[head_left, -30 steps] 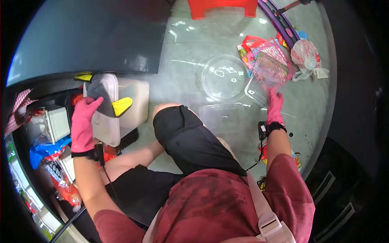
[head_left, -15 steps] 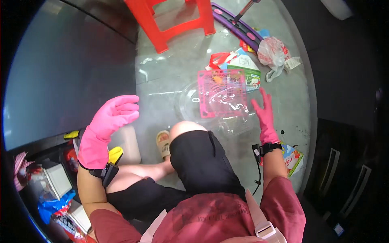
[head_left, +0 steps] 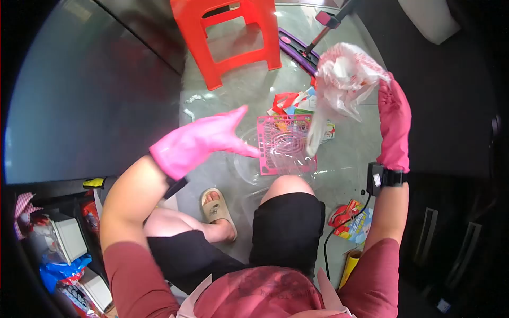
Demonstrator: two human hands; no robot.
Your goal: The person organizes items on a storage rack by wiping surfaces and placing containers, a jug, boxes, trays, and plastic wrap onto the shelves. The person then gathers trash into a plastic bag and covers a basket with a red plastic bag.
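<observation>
My right hand (head_left: 393, 108), in a pink rubber glove, grips a crumpled translucent plastic bag (head_left: 347, 79) with red print and holds it up off the floor. Its fingertips are partly hidden by the bag. My left hand (head_left: 212, 139), gloved the same way, reaches across with thumb and fingers apart and nothing between them. Just past its fingers lies a pink plastic basket (head_left: 261, 168), with clear plastic pieces (head_left: 290, 153) over it. Colourful packaging (head_left: 289, 102) lies on the floor behind the basket.
A red stool (head_left: 212, 66) stands ahead. Behind the bag is a purple flat mop (head_left: 297, 50). At left, an open drawer or shelf holds containers (head_left: 70, 239) and a blue bag (head_left: 55, 273). A colourful packet (head_left: 352, 222) lies right of my knee, and dark cabinets (head_left: 450, 159) line the right.
My right hand has taken hold of the plastic bag and lifted it off the floor. My left hand has moved right, towards the basket, with its fingers spread.
</observation>
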